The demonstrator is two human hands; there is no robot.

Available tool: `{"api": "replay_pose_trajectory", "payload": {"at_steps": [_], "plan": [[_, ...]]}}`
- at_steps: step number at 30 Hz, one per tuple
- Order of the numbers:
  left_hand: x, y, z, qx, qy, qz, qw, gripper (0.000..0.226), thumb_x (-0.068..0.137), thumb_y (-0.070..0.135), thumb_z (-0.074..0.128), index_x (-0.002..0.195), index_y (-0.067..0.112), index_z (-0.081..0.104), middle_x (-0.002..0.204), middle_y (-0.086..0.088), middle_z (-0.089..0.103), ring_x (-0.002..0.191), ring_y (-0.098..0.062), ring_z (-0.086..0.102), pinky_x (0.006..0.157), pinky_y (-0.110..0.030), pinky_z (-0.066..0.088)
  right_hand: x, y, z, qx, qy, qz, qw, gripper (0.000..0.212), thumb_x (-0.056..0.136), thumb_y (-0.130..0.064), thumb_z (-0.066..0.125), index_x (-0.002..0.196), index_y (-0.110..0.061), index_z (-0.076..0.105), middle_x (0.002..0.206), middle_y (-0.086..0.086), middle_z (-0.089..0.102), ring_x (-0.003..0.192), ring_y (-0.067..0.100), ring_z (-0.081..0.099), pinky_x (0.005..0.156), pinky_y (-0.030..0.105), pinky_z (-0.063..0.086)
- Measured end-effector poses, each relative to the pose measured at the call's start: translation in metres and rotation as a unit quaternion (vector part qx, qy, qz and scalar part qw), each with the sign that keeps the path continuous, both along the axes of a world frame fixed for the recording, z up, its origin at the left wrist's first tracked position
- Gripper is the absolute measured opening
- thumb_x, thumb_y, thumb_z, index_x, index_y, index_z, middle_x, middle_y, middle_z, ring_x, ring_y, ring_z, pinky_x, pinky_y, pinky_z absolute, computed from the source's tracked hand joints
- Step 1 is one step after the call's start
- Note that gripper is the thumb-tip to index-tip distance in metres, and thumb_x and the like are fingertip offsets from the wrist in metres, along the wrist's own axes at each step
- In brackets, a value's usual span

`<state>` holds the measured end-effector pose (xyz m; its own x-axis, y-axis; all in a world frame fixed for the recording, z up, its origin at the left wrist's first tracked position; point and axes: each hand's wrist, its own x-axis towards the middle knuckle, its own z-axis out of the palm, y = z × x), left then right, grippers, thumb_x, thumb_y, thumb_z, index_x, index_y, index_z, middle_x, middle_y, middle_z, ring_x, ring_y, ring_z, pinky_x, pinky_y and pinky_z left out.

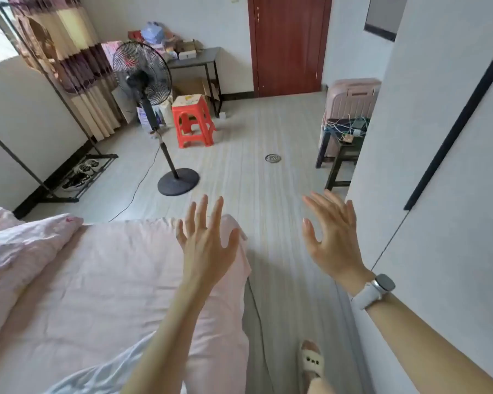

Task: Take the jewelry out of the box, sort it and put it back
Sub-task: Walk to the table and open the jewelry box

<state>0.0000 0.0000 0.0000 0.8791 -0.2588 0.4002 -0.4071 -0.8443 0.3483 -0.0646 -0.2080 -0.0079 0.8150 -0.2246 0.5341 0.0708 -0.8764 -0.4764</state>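
1. Two hands up, mine: left hand point(204, 245) and right hand point(335, 240), fingers spread.
2. One fan point(143, 73) at eleven o'clock.
3. One red stool point(192, 120) at twelve.
4. One door point(289, 44) at one.
5. One watch point(377, 290) at four.

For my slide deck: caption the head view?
Both hands, left and right, raised open and empty beside a pink bed.

Both forearms were bare, with no sleeves. The right wrist wore a watch point(376, 290) with a white strap and a rounded-square silver-grey case. The left hand point(207, 245) carried no ring or band that showed. One foot wore a cream slipper point(312, 361) marked with small dark dots.
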Motion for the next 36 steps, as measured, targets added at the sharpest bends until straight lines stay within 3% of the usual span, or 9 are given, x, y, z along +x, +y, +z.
{"api": "replay_pose_trajectory", "payload": {"at_steps": [4,11,17,20,24,36], "plan": [[0.070,-0.045,-0.023,0.026,0.085,0.007,0.996,0.064,0.089,0.042,0.044,0.146,0.028,0.018,0.156,-0.001,0.011,0.143,-0.023,0.002,0.113,-0.046,0.000,0.066,-0.044,-0.026,0.023,0.058,-0.035,0.997,0.053,0.085,-0.039,0.027,0.126,-0.014,0.051,0.132,0.005,0.053,0.132,0.023,0.031,0.112,0.055,0.015],[0.238,-0.160,-0.026,0.085,0.141,0.001,0.986,0.060,0.094,0.040,0.039,0.147,0.027,0.013,0.156,-0.001,0.009,0.143,-0.022,0.000,0.115,-0.046,0.002,0.217,-0.143,-0.039,0.023,0.144,-0.013,0.989,0.066,0.083,-0.047,0.015,0.132,-0.015,0.044,0.137,0.002,0.048,0.135,0.024,0.029,0.113,0.051,0.012],[0.325,-0.217,-0.022,0.061,0.141,0.014,0.988,0.055,0.095,0.036,0.039,0.145,0.024,0.020,0.154,0.000,0.017,0.143,-0.020,0.007,0.115,-0.044,0.006,0.320,-0.201,-0.034,0.034,0.208,-0.004,0.978,0.081,0.073,-0.056,0.004,0.135,-0.018,0.041,0.143,0.000,0.041,0.138,0.020,0.021,0.116,0.048,0.007],[0.363,-0.224,-0.028,0.043,0.152,0.041,0.987,0.053,0.095,0.035,0.041,0.144,0.022,0.025,0.153,-0.001,0.023,0.142,-0.019,0.012,0.114,-0.041,0.012,0.374,-0.219,-0.032,0.025,0.206,0.011,0.978,0.081,0.073,-0.057,0.006,0.133,-0.018,0.043,0.142,0.001,0.041,0.138,0.021,0.021,0.114,0.050,0.011],[0.434,-0.237,-0.034,0.048,0.146,0.053,0.987,0.052,0.094,0.034,0.044,0.142,0.020,0.030,0.151,-0.002,0.028,0.140,-0.021,0.018,0.112,-0.041,0.015,0.449,-0.240,-0.036,0.026,0.212,0.027,0.977,0.065,0.081,-0.049,0.019,0.134,-0.019,0.041,0.144,-0.001,0.038,0.139,0.019,0.018,0.115,0.050,0.007],[0.752,-0.310,-0.043,0.042,0.147,0.075,0.985,0.056,0.092,0.039,0.046,0.143,0.022,0.029,0.151,-0.003,0.028,0.141,-0.022,0.019,0.113,-0.044,0.015,0.769,-0.315,-0.038,-0.008,0.193,0.057,0.979,0.076,0.075,-0.055,0.008,0.135,-0.021,0.041,0.145,0.000,0.038,0.138,0.020,0.023,0.114,0.049,0.010]]}}
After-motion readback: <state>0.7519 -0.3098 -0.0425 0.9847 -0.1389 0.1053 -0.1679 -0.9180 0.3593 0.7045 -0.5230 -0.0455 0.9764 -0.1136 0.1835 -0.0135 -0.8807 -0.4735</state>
